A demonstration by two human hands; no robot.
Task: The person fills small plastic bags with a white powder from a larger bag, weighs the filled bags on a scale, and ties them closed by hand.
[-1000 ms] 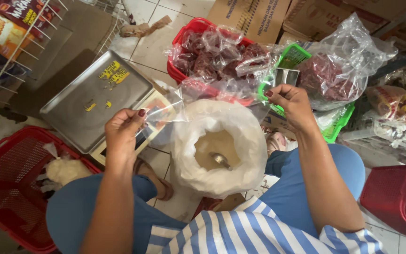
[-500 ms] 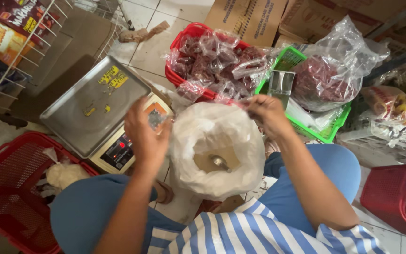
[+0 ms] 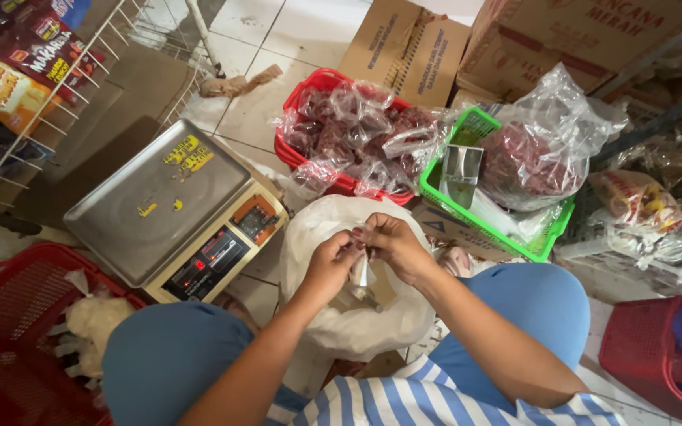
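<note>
A small clear bag (image 3: 361,272) is pinched between both hands over the mouth of a big white sack (image 3: 341,323), which is set on the floor between the knees. The left hand (image 3: 329,264) is closed, fingers curled onto the bag's left edge. The right hand (image 3: 395,246) is closed too, thumb and fingertips pressed on the bag's top from the right. The two hands are touching each other at the fingertips. What is inside the small bag cannot be told.

A weighing scale (image 3: 175,213) with a steel pan is seen on the tiled floor, just left of the sack. A red basket (image 3: 317,87) packed with filled clear bags is placed beyond the sack. A green basket (image 3: 479,209) is set right beside it, with a large clear bag of dark red goods (image 3: 534,154) and a metal scoop (image 3: 461,173) in it. Another red basket (image 3: 9,315) is seen at lower left, with white lumps inside. Cardboard boxes (image 3: 412,47) are stacked at the top. A wire rack with snack packets (image 3: 17,71) is seen at upper left.
</note>
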